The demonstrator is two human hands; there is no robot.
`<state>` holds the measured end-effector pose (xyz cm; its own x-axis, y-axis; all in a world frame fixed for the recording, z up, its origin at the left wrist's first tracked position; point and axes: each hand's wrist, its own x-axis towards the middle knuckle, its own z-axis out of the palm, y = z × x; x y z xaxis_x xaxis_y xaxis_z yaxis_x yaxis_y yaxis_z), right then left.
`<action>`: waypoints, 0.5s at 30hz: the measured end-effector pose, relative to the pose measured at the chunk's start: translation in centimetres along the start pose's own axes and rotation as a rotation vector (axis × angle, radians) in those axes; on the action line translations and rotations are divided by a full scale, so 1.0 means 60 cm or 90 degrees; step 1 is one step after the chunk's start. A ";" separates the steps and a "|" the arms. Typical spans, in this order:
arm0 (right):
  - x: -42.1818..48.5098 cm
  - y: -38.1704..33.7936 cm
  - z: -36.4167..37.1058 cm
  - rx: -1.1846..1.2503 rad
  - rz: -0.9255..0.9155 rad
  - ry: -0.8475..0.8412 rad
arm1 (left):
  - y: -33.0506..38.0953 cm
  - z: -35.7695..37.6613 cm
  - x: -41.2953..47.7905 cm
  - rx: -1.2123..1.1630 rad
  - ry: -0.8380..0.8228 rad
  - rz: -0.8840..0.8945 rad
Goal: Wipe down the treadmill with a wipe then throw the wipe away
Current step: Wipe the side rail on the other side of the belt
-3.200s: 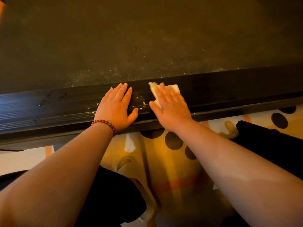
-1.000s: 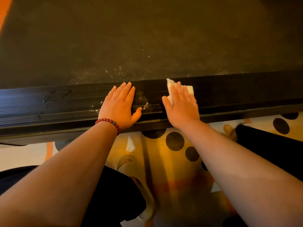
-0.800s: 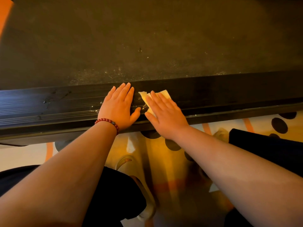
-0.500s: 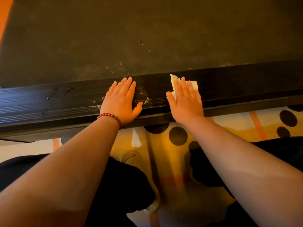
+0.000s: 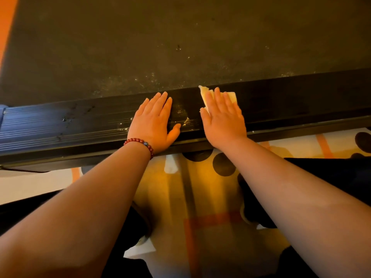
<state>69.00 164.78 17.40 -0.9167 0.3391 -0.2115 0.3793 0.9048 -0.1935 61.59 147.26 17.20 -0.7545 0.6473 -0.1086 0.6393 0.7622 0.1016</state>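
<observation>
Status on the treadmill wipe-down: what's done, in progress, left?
Done: the side rail right of the wipe looks mostly speck-free; nothing more is certain. In hand: the right hand presses the wipe flat on the rail; the left hand rests flat beside it. Left: crumbs between the hands, specks along the belt edge, and binning the wipe; no bin in view.

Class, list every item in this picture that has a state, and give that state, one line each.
left hand: flat on the side rail, fingers straight, holding nothing.
right hand: flat, pressing the wipe onto the side rail.
wipe: flattened under the right hand, corners showing.
side rail: pale specks between the hands.
belt: dusty specks near the side rail.
</observation>
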 end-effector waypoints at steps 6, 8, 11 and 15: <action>-0.033 -0.032 0.014 -0.012 -0.174 -0.042 | -0.009 -0.010 0.003 0.017 -0.003 0.020; -0.029 -0.017 0.009 -0.025 -0.200 -0.036 | -0.020 -0.017 0.008 0.024 -0.020 0.045; -0.019 0.002 0.002 0.008 -0.096 0.000 | -0.040 -0.022 0.007 0.044 -0.034 0.069; -0.017 -0.031 0.009 0.033 0.038 0.024 | -0.059 -0.015 -0.008 0.025 -0.046 0.047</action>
<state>69.32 162.59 17.43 -0.8960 0.4024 -0.1876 0.4385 0.8683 -0.2318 59.54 144.26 17.77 -0.6933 0.6996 -0.1727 0.6992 0.7111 0.0734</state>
